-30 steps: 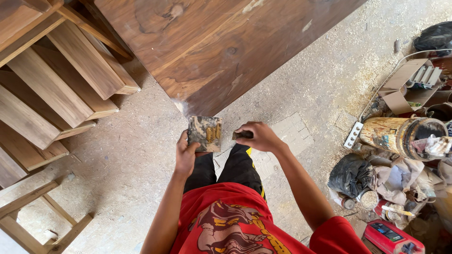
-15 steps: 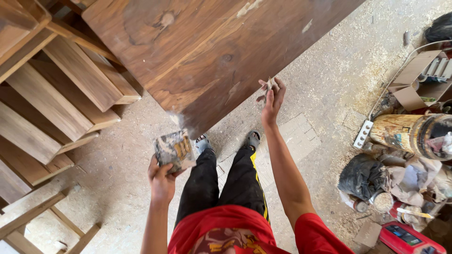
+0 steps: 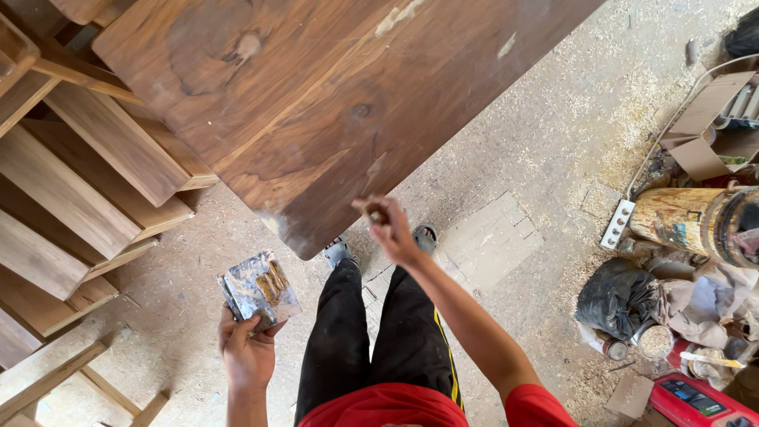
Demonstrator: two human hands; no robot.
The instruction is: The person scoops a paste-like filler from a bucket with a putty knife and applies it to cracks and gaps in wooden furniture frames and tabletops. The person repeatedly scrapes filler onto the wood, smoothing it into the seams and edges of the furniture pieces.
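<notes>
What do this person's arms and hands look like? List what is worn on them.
Both forearms are bare, with no gloves, watch or rings visible on the left hand or the right hand. A short red sleeve covers the right upper arm. The left sleeve is out of view.

The one camera sits on my head and looks almost straight down my own body, so my red shirt and black trousers fill the bottom middle and my feet stand on the sawdust-strewn concrete floor far beneath. The dark brown wooden slab surface spreads across the top, close under the lens. My left hand and right hand come up from below, near the view.
</notes>
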